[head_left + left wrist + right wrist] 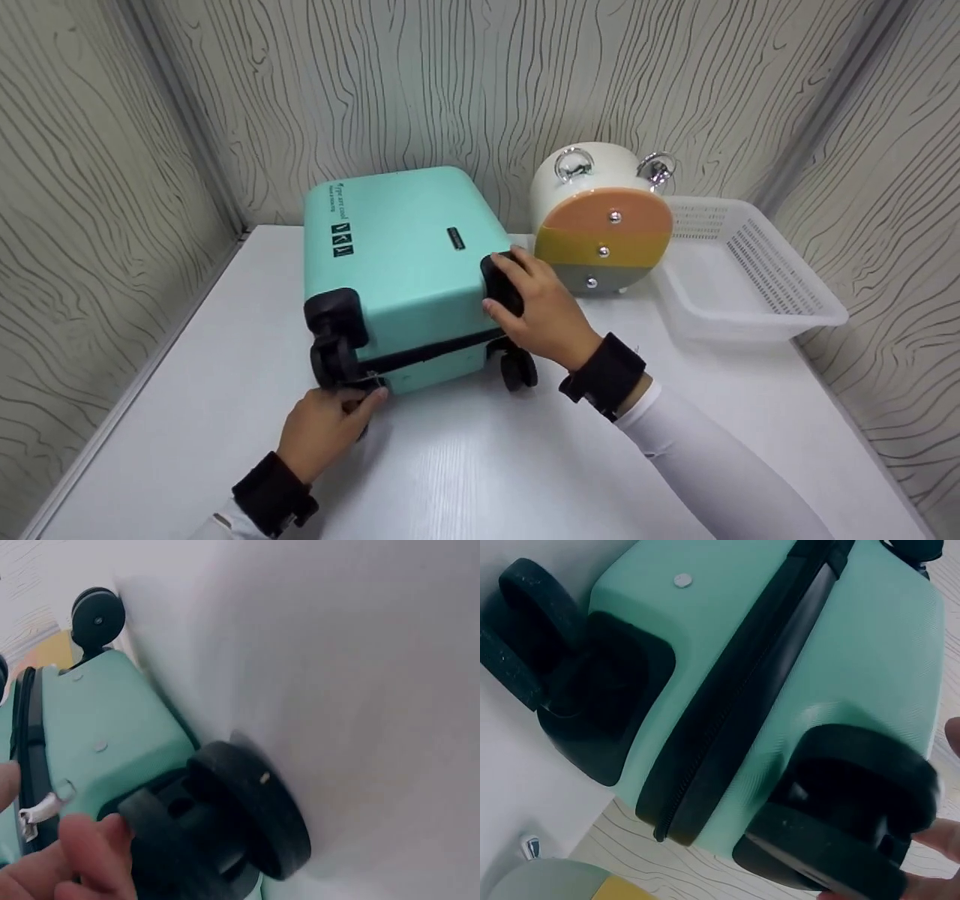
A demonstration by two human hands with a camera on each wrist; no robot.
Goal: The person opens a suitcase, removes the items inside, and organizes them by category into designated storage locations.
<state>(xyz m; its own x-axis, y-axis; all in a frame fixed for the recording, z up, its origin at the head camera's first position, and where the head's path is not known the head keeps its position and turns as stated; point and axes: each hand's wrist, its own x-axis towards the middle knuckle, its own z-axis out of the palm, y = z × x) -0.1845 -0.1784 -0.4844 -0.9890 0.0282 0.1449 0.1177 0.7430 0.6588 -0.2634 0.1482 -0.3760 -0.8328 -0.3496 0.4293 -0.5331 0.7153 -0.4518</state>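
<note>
A mint-green suitcase [405,240] lies on its broad side, its black wheels facing me. My right hand [544,311] grips the upper right wheel [840,810], thumb and fingers on either side of it. At the lower left, my left hand [322,427] is beside the black zipper band [34,720] that runs around the case. A metal zipper pull [41,811] shows in the gap between the left thumb and the bent fingers, which stay apart. Close to those fingers is a lower wheel [255,802].
Right of the suitcase stands a white, clock-shaped drawer box [600,225] with orange, yellow and grey bands. A white plastic basket [795,322] is at its right. All stand on a white table [480,465] against wood-grain panels [420,82].
</note>
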